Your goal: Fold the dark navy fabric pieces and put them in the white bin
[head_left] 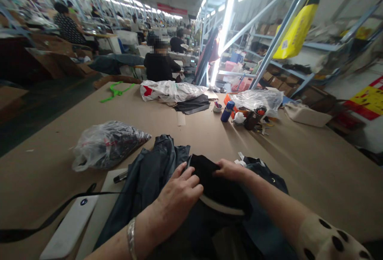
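Illegible yellow-bag lettering (299, 32) beyond dark fabric (220, 188)

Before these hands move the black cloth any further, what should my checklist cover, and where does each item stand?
1. Right hand has the black cloth: ok, its fingers pinch the upper edge.
2. Left hand grips the cloth: cannot tell; it touches the left edge, but its thumb is hidden.
3. Pen well away from the blue-grey cloth: not ok, it lies right at its edge.
4. Plastic bag apart from the black cloth: ok, it lies off to the left.
5. Blue bottle away from the hands: ok, it stands farther across the table.
6. Underside of the black cloth flat: cannot tell, hidden.
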`<action>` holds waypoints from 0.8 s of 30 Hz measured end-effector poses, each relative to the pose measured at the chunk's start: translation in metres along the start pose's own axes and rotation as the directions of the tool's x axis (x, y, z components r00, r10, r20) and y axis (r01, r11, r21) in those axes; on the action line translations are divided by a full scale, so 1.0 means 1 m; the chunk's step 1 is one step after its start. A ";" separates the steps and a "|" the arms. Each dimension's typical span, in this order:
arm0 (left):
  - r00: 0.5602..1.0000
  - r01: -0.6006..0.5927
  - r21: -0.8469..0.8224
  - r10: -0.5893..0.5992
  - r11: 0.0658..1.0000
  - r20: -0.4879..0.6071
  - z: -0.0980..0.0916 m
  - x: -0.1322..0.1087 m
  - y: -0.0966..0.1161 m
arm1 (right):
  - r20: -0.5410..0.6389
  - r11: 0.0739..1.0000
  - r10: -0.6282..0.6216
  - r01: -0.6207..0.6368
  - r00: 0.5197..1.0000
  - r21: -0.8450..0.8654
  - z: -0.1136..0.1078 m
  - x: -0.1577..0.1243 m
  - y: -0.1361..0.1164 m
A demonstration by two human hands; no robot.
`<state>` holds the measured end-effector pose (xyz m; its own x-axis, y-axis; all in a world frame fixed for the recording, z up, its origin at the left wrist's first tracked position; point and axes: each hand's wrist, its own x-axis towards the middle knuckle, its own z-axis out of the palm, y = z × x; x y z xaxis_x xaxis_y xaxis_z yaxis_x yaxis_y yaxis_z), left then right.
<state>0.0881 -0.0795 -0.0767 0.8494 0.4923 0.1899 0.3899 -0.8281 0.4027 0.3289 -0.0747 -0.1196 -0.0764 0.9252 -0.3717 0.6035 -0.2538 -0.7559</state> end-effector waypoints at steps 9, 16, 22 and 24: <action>0.658 0.566 -0.739 -0.740 0.364 0.139 0.058 -0.011 -0.032 | -0.352 0.977 -0.165 0.200 0.921 0.067 0.023 -0.020 -0.030; 0.642 0.455 -0.883 -0.729 0.112 0.239 0.084 0.000 -0.032 | -0.234 0.909 -0.204 0.273 0.951 0.314 0.063 -0.044 -0.044; 0.647 0.354 -0.861 -0.761 0.367 -0.058 0.056 -0.002 -0.029 | -0.170 0.780 -0.145 0.218 0.975 0.587 0.073 -0.062 -0.030; 0.617 0.430 -0.791 -0.781 0.435 -0.094 0.057 -0.004 -0.030 | -0.221 0.733 -0.083 0.209 0.972 0.647 0.078 -0.063 -0.026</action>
<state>0.0929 -0.0714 -0.1404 0.1859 0.9760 -0.1132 0.2540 0.0635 0.9651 0.2562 -0.1487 -0.1183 0.0509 0.9824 -0.1798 -0.0868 -0.1750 -0.9807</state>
